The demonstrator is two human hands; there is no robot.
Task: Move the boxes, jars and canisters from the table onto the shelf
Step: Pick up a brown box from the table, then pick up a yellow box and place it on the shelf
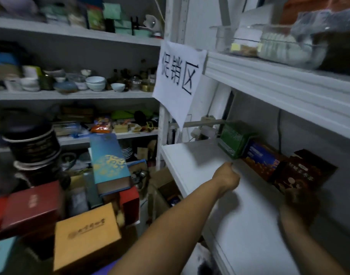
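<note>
On the white shelf (pixel 192 155) three boxes stand in a row against the wall: a tilted green box (pixel 234 142), a blue and orange box (pixel 261 158) and a dark brown box (pixel 303 171). My left hand (pixel 226 176) reaches over the shelf with its knuckles up, its tip at the green box's lower corner; its fingers are hidden. My right hand (pixel 297 199), blurred, grips the near lower end of the brown box. On the table at the left lie a blue box (pixel 108 161), a tan box (pixel 87 235), a red box (pixel 31 205) and a black canister (pixel 33 147).
A paper sign (pixel 179 76) hangs from the shelf post above the white shelf. The upper shelf (pixel 269 76) carries clear containers and bags. Shelves at the back left hold bowls (pixel 95 83), cups and small goods. An open cardboard carton (pixel 166 185) sits below, between table and shelf.
</note>
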